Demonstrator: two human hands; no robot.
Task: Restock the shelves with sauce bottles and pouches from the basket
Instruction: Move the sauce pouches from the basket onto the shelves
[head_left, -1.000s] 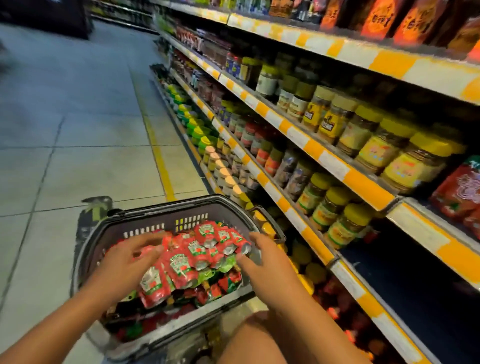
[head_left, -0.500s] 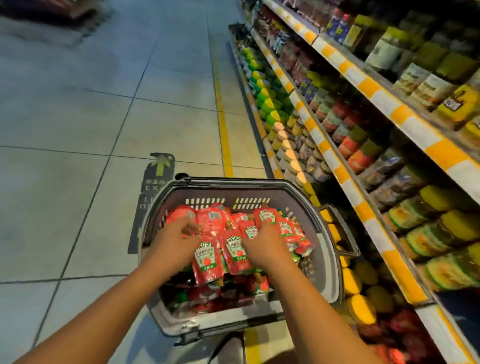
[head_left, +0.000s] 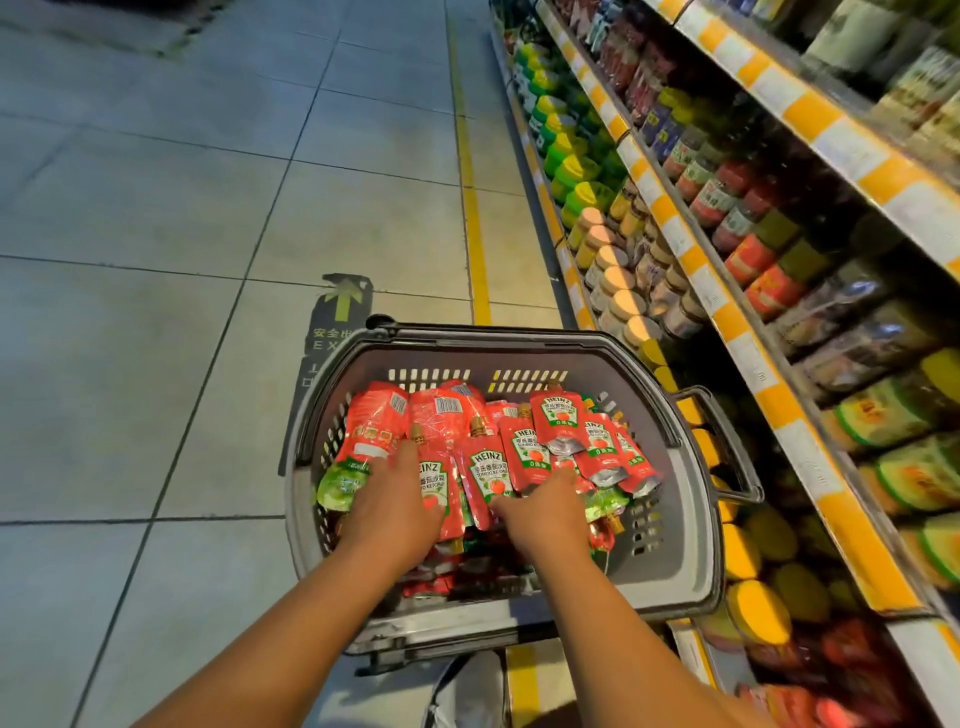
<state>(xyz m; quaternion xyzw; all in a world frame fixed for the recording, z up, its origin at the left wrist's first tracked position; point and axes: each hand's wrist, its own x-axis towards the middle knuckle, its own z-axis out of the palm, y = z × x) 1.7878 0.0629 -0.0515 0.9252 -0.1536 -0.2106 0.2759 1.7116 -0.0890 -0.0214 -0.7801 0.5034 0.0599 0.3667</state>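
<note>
- Head view, hands: both forearms reach up from the bottom edge of the frame into the grey basket (head_left: 691, 530) at lower centre.
- Left hand (head_left: 392, 506) lies palm down on the left part of the pile of red ketchup pouches (head_left: 488, 447), its fingers curled over the pouch tops and gripping them; the thumb points toward frame centre.
- Right hand (head_left: 545, 512) lies palm down just right of it, fingers bent and pushed in under the lower edges of the pouches, holding them.
- Pouches fan out across the basket's upper half, above both hands; darker packs lie beneath them, too dim to identify.
- Basket stands on the tiled floor (head_left: 156, 208), close beside the shelves (head_left: 727, 312) that fill the right of the frame, stocked with jars; its handle (head_left: 737, 452) hangs on the right side, toward the shelf.
- Floor arrow sticker (head_left: 340, 312) shows just above the basket's far rim, and a yellow line (head_left: 470, 197) runs up the frame.
- Compared with half a second ago: the two hands sit lower on the pile and further apart, so more pouch labels show above the knuckles.
- Basket now appears further right and lower in frame, with less shelf visible above.
</note>
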